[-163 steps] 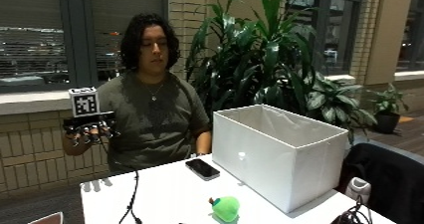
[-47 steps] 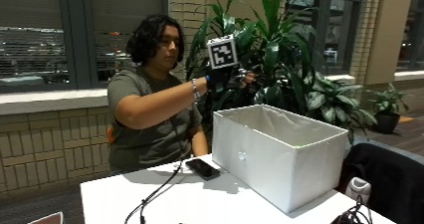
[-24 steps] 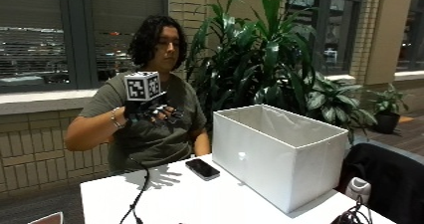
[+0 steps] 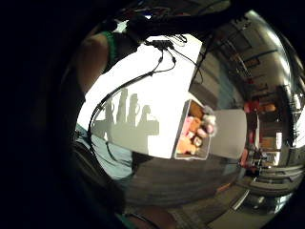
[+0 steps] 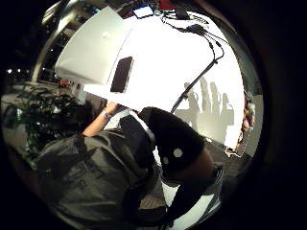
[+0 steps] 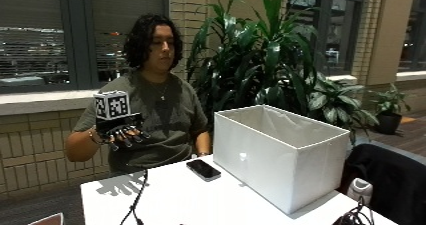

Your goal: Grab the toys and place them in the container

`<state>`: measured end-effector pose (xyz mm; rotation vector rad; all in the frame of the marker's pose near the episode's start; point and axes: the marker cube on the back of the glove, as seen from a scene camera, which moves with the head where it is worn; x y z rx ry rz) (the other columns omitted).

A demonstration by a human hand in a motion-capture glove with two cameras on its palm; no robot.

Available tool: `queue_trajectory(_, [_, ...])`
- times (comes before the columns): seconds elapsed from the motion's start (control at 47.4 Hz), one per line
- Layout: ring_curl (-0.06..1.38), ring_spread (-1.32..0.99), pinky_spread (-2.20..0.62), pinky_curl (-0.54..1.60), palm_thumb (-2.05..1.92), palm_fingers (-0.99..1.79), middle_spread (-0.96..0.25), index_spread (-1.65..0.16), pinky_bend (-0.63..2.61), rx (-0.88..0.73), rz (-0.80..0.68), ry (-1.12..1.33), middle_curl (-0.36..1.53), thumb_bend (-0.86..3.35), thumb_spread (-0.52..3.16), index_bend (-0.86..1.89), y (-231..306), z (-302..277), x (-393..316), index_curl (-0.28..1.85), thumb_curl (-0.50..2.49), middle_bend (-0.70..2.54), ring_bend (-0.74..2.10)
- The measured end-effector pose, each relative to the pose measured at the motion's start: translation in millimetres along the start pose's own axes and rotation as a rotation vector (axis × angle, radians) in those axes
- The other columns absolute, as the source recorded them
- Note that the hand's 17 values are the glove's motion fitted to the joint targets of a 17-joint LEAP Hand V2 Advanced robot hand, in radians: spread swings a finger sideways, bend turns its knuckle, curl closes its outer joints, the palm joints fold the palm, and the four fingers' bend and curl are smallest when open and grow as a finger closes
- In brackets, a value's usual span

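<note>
One gloved right hand [image 6: 120, 133] hovers above the counter [image 6: 193, 200], grip wide and holding nothing, lower than a moment ago. Only the little-finger palm view shows toys [image 4: 195, 133] piled inside the white container [image 6: 283, 152]. The thumb-side view shows a phone [image 5: 121, 74] beside it.

Person in a dark olive short-sleeved t-shirt [image 6: 163, 120], thin necklace at the collar, bracelet [image 6: 91, 136] on the right wrist, black glove covering the right hand [image 6: 122, 134], watch on the bare left wrist [image 6: 202, 154]
</note>
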<state>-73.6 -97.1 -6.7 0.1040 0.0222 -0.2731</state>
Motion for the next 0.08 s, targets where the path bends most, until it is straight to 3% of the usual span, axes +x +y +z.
queue_trajectory(0.084, [0.30, -0.17, 0.01, 0.34, -0.09, -0.05, -0.07, -0.35, 0.88, 0.020, 0.001, -0.028, 0.35, -0.06, 1.18, 0.16, 20.3, 9.6, -8.5, 0.34, 0.17, 0.17, 0.39])
